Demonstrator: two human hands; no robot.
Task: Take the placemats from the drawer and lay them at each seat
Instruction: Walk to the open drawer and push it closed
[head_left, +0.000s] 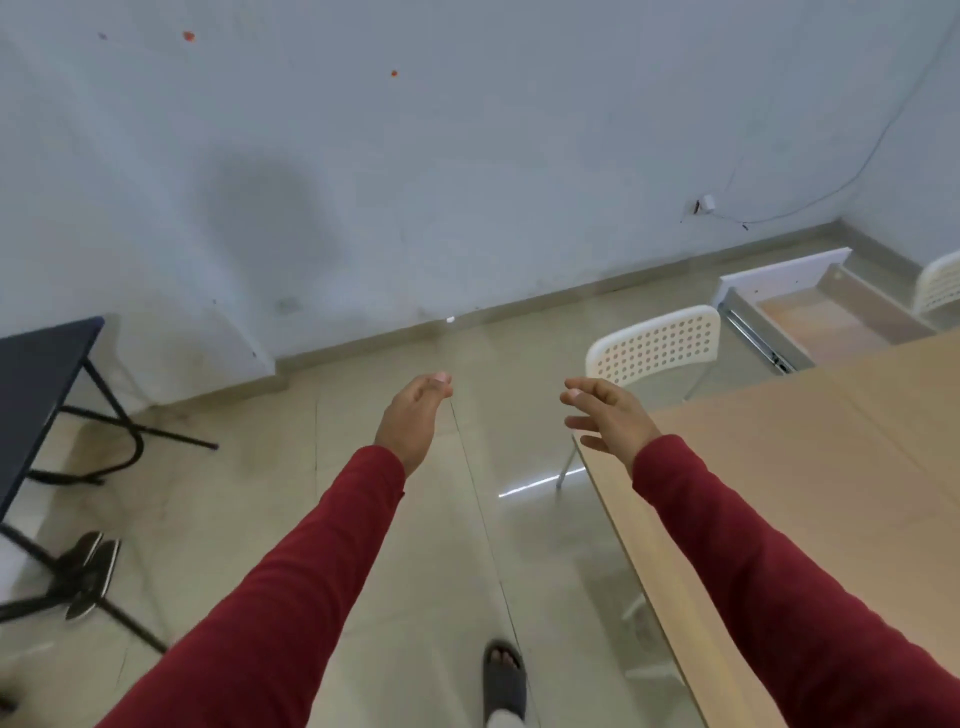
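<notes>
A view from the head, looking down past two arms in dark red sleeves. Nearest, at the bottom edge, one foot in a dark sandal (503, 675) stands on glossy beige floor tiles. To the right runs a long light wooden table (810, 467), bare in the part that shows.

Further out, both hands reach forward over the floor, holding nothing. The left hand (415, 410) has its fingers relaxed and loosely gathered. The right hand (608, 413) is spread, fingers apart, hovering just beside the table's near corner.

Beyond the right hand, a white perforated chair (657, 345) is tucked at the table's end. Past it, at the table's far side, a drawer (826, 317) stands pulled out. Its wooden floor shows, and no placemats are visible in it or on the table; part of the drawer is hidden by the table edge.

At far left stand a dark folding table (44, 379) and a pair of black slippers (91, 571).

The step in hand looks like walking to the drawer. Skirting the chair and approaching the open side should let both hands lift the mats flat.
</notes>
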